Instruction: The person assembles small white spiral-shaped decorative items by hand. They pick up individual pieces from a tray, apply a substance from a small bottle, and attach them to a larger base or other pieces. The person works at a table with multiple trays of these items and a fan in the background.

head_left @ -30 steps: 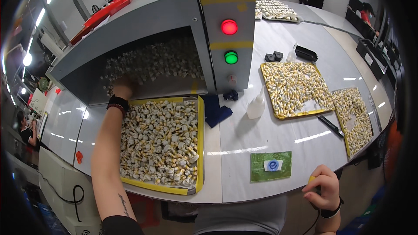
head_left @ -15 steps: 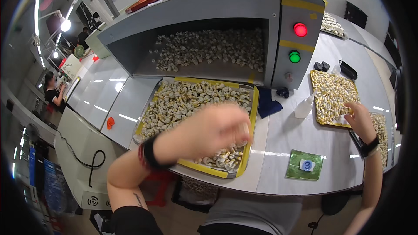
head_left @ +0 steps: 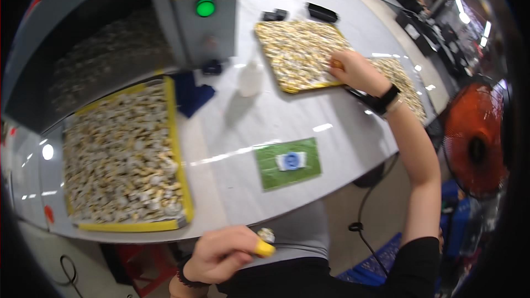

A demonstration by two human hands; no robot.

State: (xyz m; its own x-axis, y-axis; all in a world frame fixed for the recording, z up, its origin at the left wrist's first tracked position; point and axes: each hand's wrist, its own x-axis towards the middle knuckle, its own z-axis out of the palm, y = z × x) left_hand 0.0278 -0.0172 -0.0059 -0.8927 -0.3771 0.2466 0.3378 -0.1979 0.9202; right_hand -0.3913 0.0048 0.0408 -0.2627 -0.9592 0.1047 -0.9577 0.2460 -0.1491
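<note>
We see one piece (head_left: 266, 235) at six o'clock, gripped at the closed fingertips of the left hand (head_left: 221, 251); at two o'clock the right hand (head_left: 356, 72) curls over the right tray (head_left: 292, 89), and we cannot tell whether it grips anything. We judge the work unfinished: one piece is in hand, while many fill the left tray (head_left: 175, 149), toward nine o'clock, and a heap (head_left: 113, 49) lies inside the machine (head_left: 190, 27) at ten.

Black sleeve (head_left: 415, 262), black wristband (head_left: 385, 99), dark bracelet (head_left: 187, 277); grey legwear (head_left: 306, 226)
</note>
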